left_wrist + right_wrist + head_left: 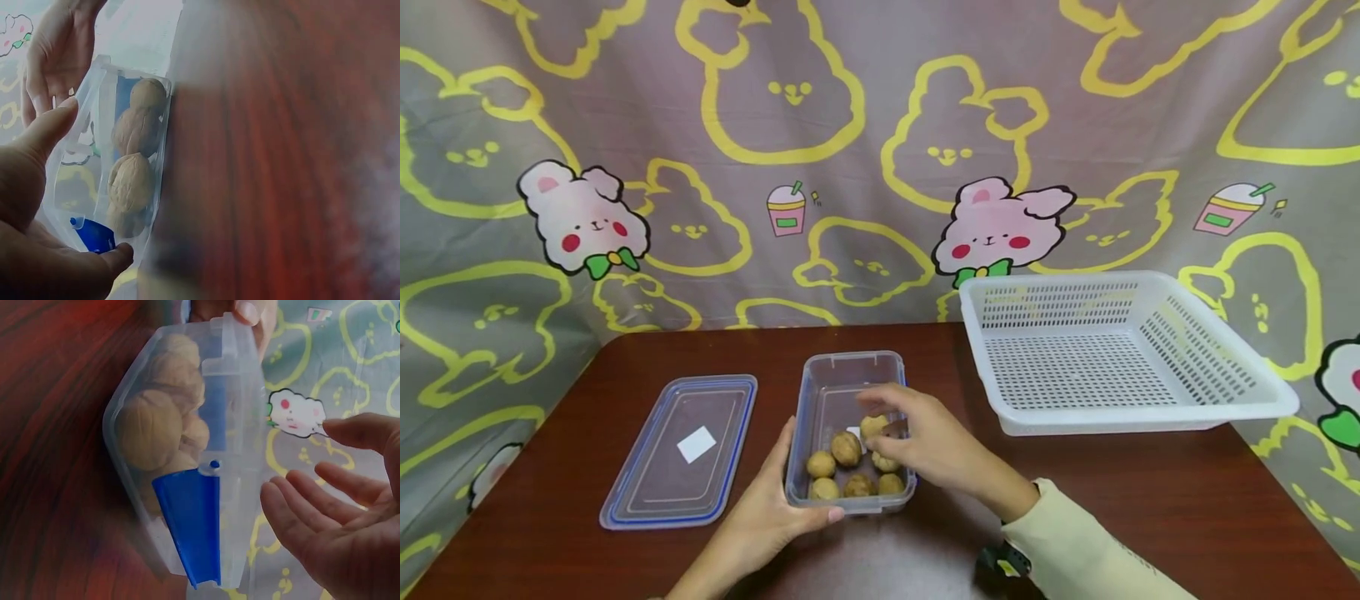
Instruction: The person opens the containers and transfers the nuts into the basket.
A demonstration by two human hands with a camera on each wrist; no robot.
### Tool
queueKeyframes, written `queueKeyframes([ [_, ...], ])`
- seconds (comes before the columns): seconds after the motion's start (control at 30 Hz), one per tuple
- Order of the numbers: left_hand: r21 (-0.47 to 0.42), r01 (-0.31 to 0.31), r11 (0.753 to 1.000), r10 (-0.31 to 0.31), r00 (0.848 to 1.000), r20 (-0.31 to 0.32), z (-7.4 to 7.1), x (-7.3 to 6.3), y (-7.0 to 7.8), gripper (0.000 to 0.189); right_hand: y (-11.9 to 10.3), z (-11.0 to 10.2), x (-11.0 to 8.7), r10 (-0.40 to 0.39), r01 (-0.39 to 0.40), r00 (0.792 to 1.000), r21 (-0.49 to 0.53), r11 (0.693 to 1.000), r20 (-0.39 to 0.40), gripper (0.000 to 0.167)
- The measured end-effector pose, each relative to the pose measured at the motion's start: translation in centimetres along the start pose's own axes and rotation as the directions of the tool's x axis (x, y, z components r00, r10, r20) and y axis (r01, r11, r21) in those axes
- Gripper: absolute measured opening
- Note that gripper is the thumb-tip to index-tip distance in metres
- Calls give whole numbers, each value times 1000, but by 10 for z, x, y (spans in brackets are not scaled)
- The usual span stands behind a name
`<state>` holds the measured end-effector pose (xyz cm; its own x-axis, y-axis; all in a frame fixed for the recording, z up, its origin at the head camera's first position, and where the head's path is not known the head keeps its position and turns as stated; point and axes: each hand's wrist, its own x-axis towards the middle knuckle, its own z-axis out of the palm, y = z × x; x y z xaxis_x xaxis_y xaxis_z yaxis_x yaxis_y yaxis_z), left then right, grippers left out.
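Note:
A clear plastic food container (802,417) stands on the table, with several walnuts (846,448) gathered in its near half. At its near left corner my left hand (763,512) grips the wall, thumb along the near side and fingers on the left side. Over the container's right side is my right hand (940,437), fingers loosely bent above the walnuts. The right wrist view shows its thumb and fingers apart with nothing between them. A blue latch (194,525) hangs down on the container's side in that view.
Left of the container lies its clear lid (658,479) with a blue seal and a white label (696,444). A white perforated plastic basket (1135,414) stands at the right rear of the brown table (535,533). A patterned curtain (857,192) hangs behind.

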<state>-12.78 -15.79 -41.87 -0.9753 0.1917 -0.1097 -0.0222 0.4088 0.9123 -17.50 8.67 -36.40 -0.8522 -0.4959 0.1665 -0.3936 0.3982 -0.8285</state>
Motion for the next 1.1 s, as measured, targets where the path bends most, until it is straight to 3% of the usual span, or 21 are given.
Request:
queueKeyframes([
  [0.27,-36,-32,999,33,999,38,5,3,3,137,9,4,18,-37,63,985,-155,986,166,46],
  [0.4,-45,-34,998,36,998,42,6,4,3,137,12,9,29,-43,106,971,-263,959,236,43],
  [0.5,-50,-57,997,59,997,46,6,4,2,135,12,12,37,-58,140,964,-314,939,259,41],
  [0.6,-62,-78,995,81,995,52,7,5,2,133,14,14,43,-70,157,959,-309,938,276,40],
  [0.87,-55,-78,995,81,995,57,7,5,3,132,18,22,52,14,84,957,-323,943,291,44],
  [1.0,-48,-66,997,69,996,58,6,5,3,132,18,26,54,40,90,951,-396,914,307,45],
  [1.1,-42,-56,998,58,997,58,6,5,2,132,19,28,54,38,127,945,-472,872,324,45],
])
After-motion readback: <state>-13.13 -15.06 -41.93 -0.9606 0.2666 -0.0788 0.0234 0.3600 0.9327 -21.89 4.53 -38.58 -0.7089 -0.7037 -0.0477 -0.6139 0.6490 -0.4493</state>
